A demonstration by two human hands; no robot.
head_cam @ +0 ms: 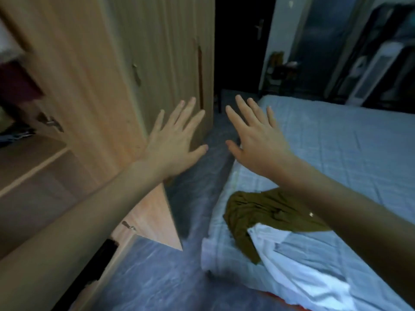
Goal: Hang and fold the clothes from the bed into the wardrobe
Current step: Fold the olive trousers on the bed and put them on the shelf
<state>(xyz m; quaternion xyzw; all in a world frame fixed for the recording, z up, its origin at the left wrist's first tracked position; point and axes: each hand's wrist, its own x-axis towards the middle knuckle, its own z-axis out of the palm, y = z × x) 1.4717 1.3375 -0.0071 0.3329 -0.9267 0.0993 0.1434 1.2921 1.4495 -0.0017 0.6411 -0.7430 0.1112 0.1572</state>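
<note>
My left hand and my right hand are both stretched out in front of me, fingers straight and spread, holding nothing. An olive-green garment lies crumpled on the pale blue bed near its left edge, below my right forearm. A white garment lies partly over it, nearer to me. The wooden wardrobe stands on the left with one door open; a shelf shows inside, with dark and white clothes blurred above it.
A narrow strip of blue-grey floor runs between wardrobe and bed. An open wardrobe door juts into it below my left arm. A dark doorway lies straight ahead; a white appliance stands at the far right.
</note>
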